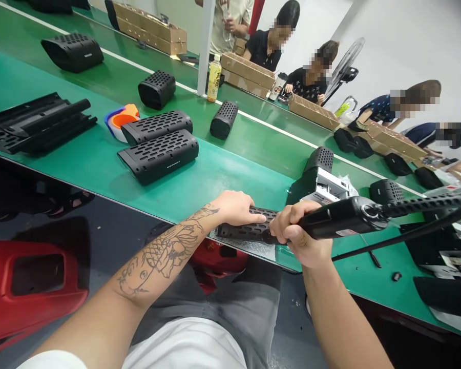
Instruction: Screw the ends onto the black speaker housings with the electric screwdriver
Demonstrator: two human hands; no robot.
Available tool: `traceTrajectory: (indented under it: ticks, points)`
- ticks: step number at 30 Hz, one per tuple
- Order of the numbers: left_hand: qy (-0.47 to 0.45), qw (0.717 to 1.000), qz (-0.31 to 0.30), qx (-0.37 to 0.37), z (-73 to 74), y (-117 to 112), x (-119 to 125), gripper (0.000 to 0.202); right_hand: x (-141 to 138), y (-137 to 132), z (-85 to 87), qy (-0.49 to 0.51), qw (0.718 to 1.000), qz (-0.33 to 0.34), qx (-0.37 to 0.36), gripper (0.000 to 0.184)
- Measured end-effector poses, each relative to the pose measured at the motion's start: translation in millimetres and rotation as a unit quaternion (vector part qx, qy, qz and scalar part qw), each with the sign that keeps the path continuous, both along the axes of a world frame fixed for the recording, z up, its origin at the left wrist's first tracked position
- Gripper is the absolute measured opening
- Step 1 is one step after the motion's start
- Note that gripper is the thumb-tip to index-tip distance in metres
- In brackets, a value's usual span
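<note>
My left hand point(236, 207) rests on the left end of a black perforated speaker shell point(249, 229) lying at the near edge of the green belt point(100, 164), fingers curled over its top. My right hand point(297, 233) is wrapped round the handle of a black power screwdriver point(346, 218), which lies sideways over the shell's right end; its cable point(407, 233) trails right. A grey speaker body point(325, 184) stands just behind them.
Two black speaker shells point(157, 148) lie on the belt to the left, beside an orange tape roll point(123, 120) and black plastic frames point(34, 125). More speakers, cardboard boxes point(149, 28) and a drink bottle point(214, 78) sit farther back. Several people work across the belt. A red bin point(30, 287) stands below left.
</note>
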State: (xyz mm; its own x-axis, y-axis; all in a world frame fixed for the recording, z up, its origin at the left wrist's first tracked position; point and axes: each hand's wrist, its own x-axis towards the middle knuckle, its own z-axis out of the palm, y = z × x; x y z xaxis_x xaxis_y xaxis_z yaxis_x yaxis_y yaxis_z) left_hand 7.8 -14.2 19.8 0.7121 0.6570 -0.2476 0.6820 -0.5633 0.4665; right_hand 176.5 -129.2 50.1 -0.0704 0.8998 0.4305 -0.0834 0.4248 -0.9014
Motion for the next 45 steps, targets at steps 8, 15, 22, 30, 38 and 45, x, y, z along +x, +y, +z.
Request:
traceTrajectory:
  ticks: [8, 15, 22, 30, 38, 45]
  points:
    - [0.015, 1.000, -0.005, 0.009, 1.6, -2.5, -0.7, 0.072, 0.5, -7.8, -9.2, -0.027, 0.999, -0.040, -0.009, 0.040]
    - [0.023, 0.999, 0.016, -0.015, 0.2, -4.2, 2.7, 0.082, 60.3, 4.6, 23.7, 0.050, 0.973, -0.215, 0.071, 0.035]
    - [0.018, 1.000, 0.020, -0.011, -5.4, -6.5, 6.3, 0.089, 157.2, 42.6, 0.9, -0.003, 0.918, -0.376, 0.129, 0.030]
    - [0.008, 0.999, -0.031, -0.038, 5.0, -1.4, -7.0, 0.064, 115.4, 7.5, 14.5, 0.009, 0.929, -0.357, 0.095, 0.028]
    - [-0.026, 0.996, -0.051, -0.073, 0.6, 7.3, -13.6, 0.066, -7.9, -15.0, 39.5, 0.054, 0.992, -0.093, 0.062, 0.044]
    - [-0.033, 0.994, -0.060, -0.084, 4.5, 6.3, -12.9, 0.036, -54.2, 5.9, 11.0, 0.060, 0.995, -0.052, 0.052, 0.048]
